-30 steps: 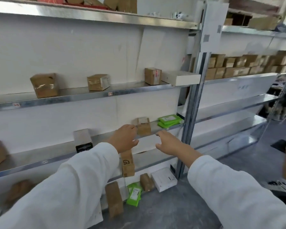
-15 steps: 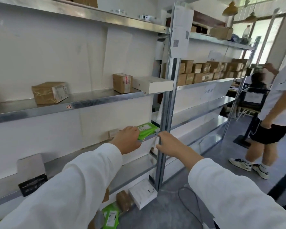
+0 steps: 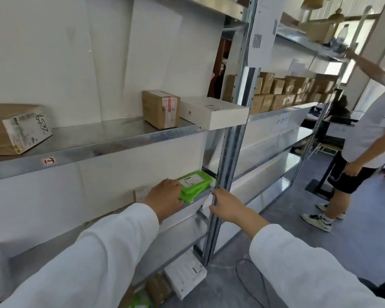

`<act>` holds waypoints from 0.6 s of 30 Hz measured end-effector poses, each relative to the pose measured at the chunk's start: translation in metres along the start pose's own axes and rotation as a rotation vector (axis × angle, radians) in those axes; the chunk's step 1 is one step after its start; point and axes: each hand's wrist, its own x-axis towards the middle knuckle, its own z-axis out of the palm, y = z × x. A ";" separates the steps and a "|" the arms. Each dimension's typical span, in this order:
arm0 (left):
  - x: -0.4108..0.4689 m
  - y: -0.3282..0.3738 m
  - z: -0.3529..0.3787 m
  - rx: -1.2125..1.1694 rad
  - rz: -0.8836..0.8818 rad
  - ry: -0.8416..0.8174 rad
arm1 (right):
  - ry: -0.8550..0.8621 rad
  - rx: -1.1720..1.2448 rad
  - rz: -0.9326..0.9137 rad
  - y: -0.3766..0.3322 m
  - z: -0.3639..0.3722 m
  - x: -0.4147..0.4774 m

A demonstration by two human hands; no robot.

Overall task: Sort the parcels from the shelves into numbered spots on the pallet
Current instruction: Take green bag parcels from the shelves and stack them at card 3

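Green parcels (image 3: 195, 184) on metal shelf (image 3: 111, 141), grey floor (image 3: 353, 241) below.

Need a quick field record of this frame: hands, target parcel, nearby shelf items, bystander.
left hand: on the green parcels, fingers over their near end
right hand: gripping the shelf upright
green parcels: flat packs stacked at the right end of the lower shelf
shelf above: taped brown box, white flat box, labelled brown box
bystander: person in white shirt at right, reaching up
pallet: not in view
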 end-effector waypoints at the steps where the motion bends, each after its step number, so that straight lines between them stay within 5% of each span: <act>1: 0.007 -0.007 0.005 0.003 0.008 -0.005 | -0.001 -0.001 0.004 0.000 0.002 0.009; 18: 0.106 -0.050 0.048 0.037 0.014 -0.049 | -0.105 0.045 0.006 0.026 0.033 0.121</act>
